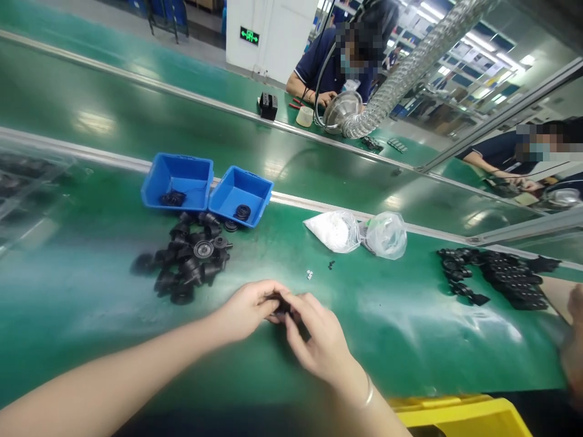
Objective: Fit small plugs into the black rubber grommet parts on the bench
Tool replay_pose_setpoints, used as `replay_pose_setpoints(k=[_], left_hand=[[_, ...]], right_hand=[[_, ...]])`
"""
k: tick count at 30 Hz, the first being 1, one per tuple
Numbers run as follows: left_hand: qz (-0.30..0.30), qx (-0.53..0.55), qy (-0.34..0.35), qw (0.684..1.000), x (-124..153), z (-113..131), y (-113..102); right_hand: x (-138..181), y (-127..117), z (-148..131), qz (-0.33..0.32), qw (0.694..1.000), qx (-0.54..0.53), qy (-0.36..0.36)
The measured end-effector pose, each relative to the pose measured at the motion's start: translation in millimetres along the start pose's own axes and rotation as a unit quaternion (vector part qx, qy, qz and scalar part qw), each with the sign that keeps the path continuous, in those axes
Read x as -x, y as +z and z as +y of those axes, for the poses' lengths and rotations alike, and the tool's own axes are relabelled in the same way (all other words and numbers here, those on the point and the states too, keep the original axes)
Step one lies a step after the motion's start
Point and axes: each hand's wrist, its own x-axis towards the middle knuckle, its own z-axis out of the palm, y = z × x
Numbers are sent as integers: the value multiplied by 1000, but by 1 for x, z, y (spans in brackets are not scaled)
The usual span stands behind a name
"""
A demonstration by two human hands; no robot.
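My left hand (pixel 249 309) and my right hand (pixel 319 340) meet over the green bench (pixel 401 321), fingers pinched together on a small black part (pixel 281 308) that is mostly hidden between them. A heap of black round parts (pixel 191 258) lies just beyond my left hand. Two tiny loose pieces, one white (pixel 310 275) and one black (pixel 331 264), lie beyond my fingers.
Two blue bins (pixel 177 176) (pixel 241 191) with a few black parts stand behind the heap. Clear plastic bags (pixel 359 233) lie mid-bench; a stack of black parts (pixel 505 276) is at right, a yellow bin (pixel 460 416) at the near edge. Across the conveyor sit other people, beside a metal duct (pixel 410 67).
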Motion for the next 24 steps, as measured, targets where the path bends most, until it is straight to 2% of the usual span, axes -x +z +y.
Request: replay_pose_setpoints(k=[2, 6, 8, 10, 13, 15, 16, 17, 18, 20, 22, 24], left_hand=[[17, -37, 6, 999, 1, 0, 2], [8, -176, 24, 984, 6, 6, 4], [-1, -240, 44, 970, 9, 13, 3], [26, -323, 90, 942, 11, 20, 0], [110, -482, 166, 853, 10, 29, -12], [169, -589, 187, 768, 7, 33, -22], [198, -637, 188, 721, 6, 35, -27], [229, -676, 184, 675, 4, 38, -32], [260, -706, 177, 635, 3, 40, -36], [311, -741, 168, 571, 1, 48, -42], [332, -763, 166, 529, -1, 58, -45], [318, -788, 156, 504, -4, 70, -49]], right_hand=[[-1, 3, -3, -24, 998, 57, -22], [-3, 1, -2, -13, 993, 104, -53], [-1, -13, 8, -7, 994, 108, 7], [6, -35, 29, 0, 979, 154, 133], [25, -74, 71, -34, 914, 278, 292], [37, -95, 92, -20, 853, 367, 371], [41, -101, 97, -1, 828, 401, 391], [42, -105, 98, 24, 817, 421, 394], [41, -105, 95, 51, 823, 419, 380], [29, -98, 81, 90, 877, 349, 317], [11, -81, 65, 81, 939, 220, 252], [-6, -61, 50, 51, 967, 131, 212]])
